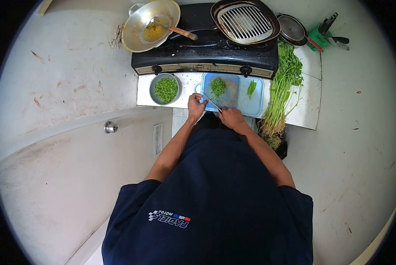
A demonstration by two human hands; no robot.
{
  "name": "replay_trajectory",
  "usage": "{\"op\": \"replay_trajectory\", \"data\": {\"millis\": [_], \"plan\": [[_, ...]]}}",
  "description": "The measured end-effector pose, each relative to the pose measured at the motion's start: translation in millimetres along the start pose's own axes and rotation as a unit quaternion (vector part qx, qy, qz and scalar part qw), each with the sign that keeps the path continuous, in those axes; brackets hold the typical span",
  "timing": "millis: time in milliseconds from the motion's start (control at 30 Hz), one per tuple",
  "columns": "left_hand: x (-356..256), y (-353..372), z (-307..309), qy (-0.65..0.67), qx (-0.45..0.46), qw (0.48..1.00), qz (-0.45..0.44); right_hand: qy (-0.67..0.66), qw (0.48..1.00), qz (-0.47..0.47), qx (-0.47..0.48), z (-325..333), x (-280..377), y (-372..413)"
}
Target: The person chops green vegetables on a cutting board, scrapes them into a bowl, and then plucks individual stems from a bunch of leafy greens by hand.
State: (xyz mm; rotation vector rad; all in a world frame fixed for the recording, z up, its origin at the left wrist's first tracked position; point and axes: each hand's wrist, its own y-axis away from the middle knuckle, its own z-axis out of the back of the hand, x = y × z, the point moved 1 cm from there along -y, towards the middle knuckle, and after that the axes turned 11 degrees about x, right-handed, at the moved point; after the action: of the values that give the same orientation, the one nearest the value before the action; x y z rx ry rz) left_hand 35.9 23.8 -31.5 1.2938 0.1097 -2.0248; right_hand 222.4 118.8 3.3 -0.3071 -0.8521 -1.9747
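My right hand [231, 118] is wrapped round the handle of a knife [212, 102], whose blade points up and left over the near left part of a blue cutting board [255, 104]. At the blade's tip end is my left hand [197, 105], its fingers bent by the board's left edge; whether it holds anything is too small to tell. Chopped greens [217, 87] lie in a pile on the board, and a few green leaves [251, 88] rest farther right. Left of the board, a grey bowl [152, 91] holds more chopped greens [166, 90].
Behind the board stands a black stove [198, 55] with a wok [138, 33], a spatula in it, and a grill pan [245, 23]. Long leafy stalks [279, 92] lie at the right, near a lidded pan [291, 30] and a green basket [317, 39] of utensils.
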Motion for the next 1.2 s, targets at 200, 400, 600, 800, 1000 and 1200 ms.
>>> {"op": "replay_trajectory", "data": {"millis": [200, 400, 600, 800, 1000, 1200], "plan": [[-2.7, -0.1, 0.6, -0.006, 0.002, 1.000, 0.009, -0.004, 1.000, -0.017, 0.009, 4.6, 5.6, -2.5], [-4.9, 2.4, 0.1, -0.009, -0.010, 1.000, -0.010, -0.025, 0.999, -0.040, 0.006, 4.3, -0.2, -1.3], [0.2, -0.2, 1.0, -0.009, 0.002, 1.000, -0.007, 0.000, 1.000, -0.013, 0.019, 1.2, 2.8, 0.0], [6.5, -2.0, -0.7, 0.012, 0.004, 1.000, -0.001, 0.007, 0.999, -0.005, 0.034, 7.6, 6.5, 1.7], [2.1, -1.8, -0.2, 0.015, 0.008, 1.000, -0.003, -0.005, 1.000, -0.009, 0.017, 4.8, 8.7, -8.5], [-0.7, -2.6, 3.6, 0.010, 0.019, 1.000, 0.003, -0.009, 1.000, -0.015, 0.009, 9.2, 6.4, -5.1]]}}
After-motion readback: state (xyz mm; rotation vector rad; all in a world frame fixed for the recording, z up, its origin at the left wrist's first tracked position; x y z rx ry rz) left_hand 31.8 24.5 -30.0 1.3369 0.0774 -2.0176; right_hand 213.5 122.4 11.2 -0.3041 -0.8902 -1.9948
